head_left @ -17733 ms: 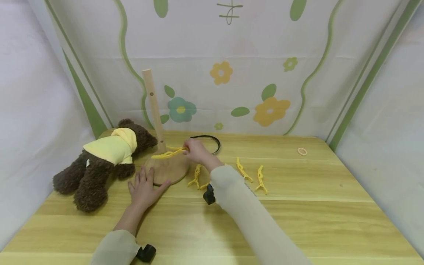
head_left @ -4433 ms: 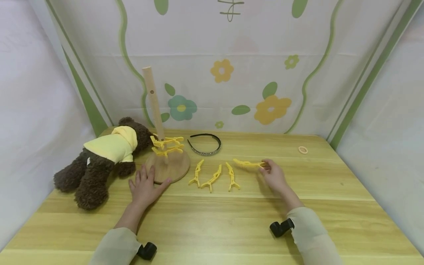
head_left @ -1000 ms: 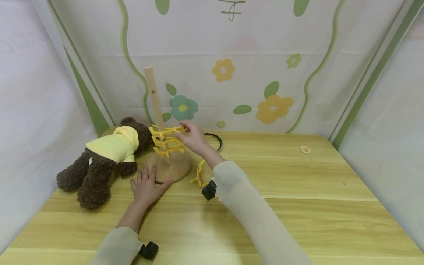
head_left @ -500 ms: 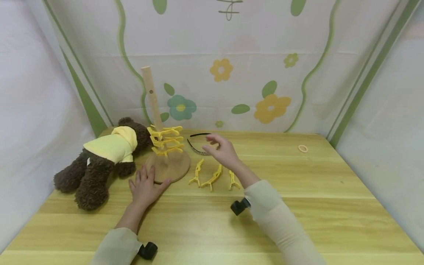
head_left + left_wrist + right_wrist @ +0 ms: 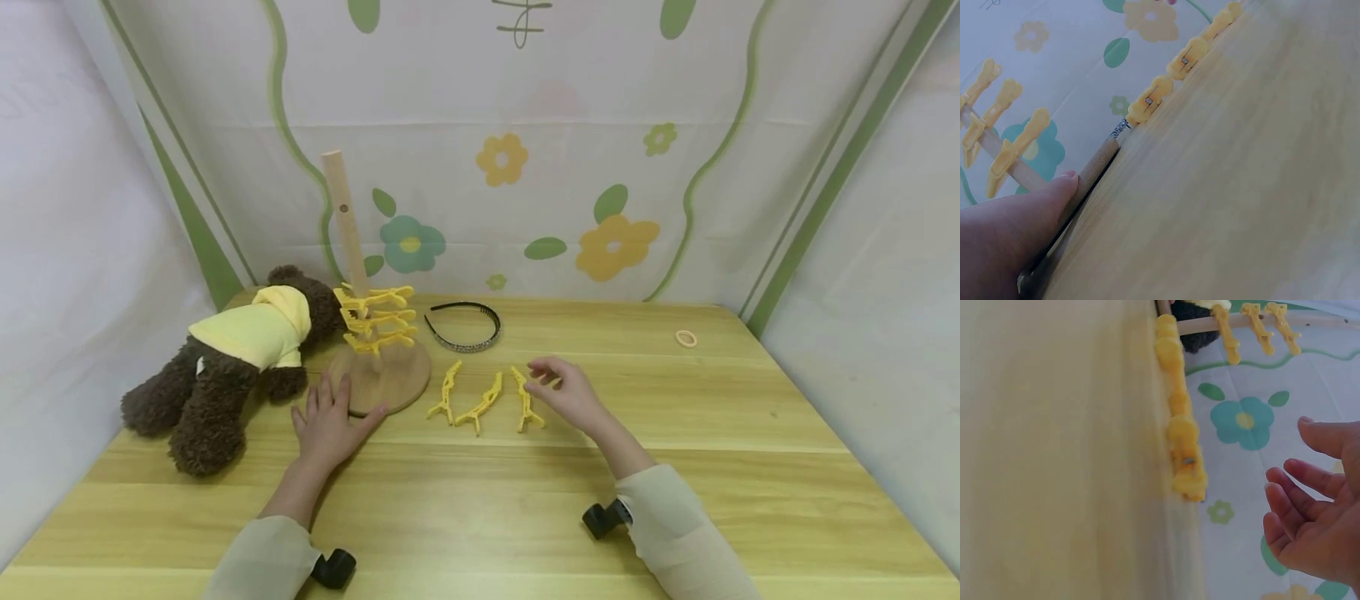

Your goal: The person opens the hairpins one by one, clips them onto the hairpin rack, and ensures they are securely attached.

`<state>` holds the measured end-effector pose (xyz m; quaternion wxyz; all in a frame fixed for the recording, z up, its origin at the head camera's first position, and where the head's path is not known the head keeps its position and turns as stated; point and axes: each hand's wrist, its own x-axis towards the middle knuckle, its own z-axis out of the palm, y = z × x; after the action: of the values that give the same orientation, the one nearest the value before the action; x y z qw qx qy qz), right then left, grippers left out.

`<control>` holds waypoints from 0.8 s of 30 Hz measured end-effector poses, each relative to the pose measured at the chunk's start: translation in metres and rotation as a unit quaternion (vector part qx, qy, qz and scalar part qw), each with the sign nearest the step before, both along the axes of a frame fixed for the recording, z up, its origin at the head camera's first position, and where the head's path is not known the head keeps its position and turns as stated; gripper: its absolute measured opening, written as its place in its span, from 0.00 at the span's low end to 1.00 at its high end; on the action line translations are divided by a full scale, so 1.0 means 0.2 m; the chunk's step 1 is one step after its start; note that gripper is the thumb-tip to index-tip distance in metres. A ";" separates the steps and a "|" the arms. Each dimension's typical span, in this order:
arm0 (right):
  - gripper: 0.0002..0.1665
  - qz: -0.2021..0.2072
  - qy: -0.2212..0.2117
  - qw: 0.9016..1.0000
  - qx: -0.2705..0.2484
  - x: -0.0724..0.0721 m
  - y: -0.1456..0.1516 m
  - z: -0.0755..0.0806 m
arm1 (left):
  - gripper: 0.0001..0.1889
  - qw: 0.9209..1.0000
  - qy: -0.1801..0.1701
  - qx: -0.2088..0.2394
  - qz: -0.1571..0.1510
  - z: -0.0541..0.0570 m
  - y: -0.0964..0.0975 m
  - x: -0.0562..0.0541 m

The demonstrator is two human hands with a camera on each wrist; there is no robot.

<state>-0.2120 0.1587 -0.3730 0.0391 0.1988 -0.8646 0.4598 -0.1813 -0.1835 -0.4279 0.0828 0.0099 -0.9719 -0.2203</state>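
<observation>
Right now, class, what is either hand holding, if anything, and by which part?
Nothing is gripped: the right hand is empty, and the left hand rests, spread, against the near edge of the wooden base.

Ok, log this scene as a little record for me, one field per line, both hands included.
Left hand: touches the wooden base
Right hand: holds nothing, close to the rightmost loose clip
Post: bears three yellow clips, one above another
Loose clips: three, yellow, on the table
Bear: lies left of the post, yellow top
Headband: black, beyond the loose clips
Small ring: toward the table's right side
</observation>
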 end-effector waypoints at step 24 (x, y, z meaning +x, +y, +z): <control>0.02 -0.097 -0.015 0.995 0.035 0.06 0.10 -0.23 | 0.49 1.000 -0.008 0.000 -0.002 -0.01 -0.01 -0.01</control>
<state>-0.2000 0.1789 -0.4187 0.0631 0.1085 -0.8957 0.4266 -0.1832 -0.1847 -0.4293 0.0745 0.0092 -0.9726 -0.2201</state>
